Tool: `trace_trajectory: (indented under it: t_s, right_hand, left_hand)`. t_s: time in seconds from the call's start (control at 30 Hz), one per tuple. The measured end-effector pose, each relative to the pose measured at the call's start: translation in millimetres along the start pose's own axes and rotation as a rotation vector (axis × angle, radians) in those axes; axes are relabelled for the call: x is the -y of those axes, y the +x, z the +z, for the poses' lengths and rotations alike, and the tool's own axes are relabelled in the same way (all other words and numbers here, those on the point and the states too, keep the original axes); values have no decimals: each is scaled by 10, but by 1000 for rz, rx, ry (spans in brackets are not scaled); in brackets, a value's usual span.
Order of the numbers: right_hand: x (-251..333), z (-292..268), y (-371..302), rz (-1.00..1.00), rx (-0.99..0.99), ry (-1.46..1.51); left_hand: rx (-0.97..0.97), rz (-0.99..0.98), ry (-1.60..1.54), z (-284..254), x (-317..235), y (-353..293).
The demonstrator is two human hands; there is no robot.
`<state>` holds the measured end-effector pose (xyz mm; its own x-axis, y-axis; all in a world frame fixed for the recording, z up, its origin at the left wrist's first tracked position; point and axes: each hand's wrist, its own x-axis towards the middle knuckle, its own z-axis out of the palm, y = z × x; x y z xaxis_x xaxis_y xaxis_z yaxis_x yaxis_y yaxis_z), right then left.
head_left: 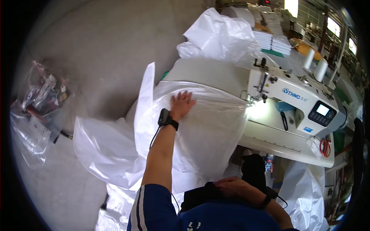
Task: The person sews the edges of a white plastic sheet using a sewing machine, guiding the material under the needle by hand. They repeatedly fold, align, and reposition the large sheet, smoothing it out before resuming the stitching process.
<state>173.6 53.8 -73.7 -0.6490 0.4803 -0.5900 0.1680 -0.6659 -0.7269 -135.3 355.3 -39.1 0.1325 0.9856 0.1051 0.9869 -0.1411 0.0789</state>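
My left hand lies flat with fingers spread on a large white plastic-like sheet, pressing it against the sewing table. The sheet's right corner reaches the needle area of a white sewing machine, where a lamp glows. Its left side hangs over the table edge in loose folds, and a long strip stands up from it. My right hand rests low at my lap, beside the sheet's lower edge. Its fingers are partly hidden against my dark trousers, and I see nothing held in it.
Red-handled scissors and a black-handled tool lie on the table. Two white thread cones stand behind the machine. More white sheeting is heaped at the far edge. A clear plastic bag lies on the floor at left.
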Motion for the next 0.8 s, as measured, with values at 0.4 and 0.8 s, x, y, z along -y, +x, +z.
trace_trajectory:
  t_s: [0.4, 0.8]
  right_hand:
    - [-112, 154, 121, -143, -287, 240]
    - [-397, 29, 53, -104, -47, 167]
  left_hand:
    - [-148, 417, -601, -834, -1085, -1842]
    - [88, 41, -250, -391, -1376, -2773]
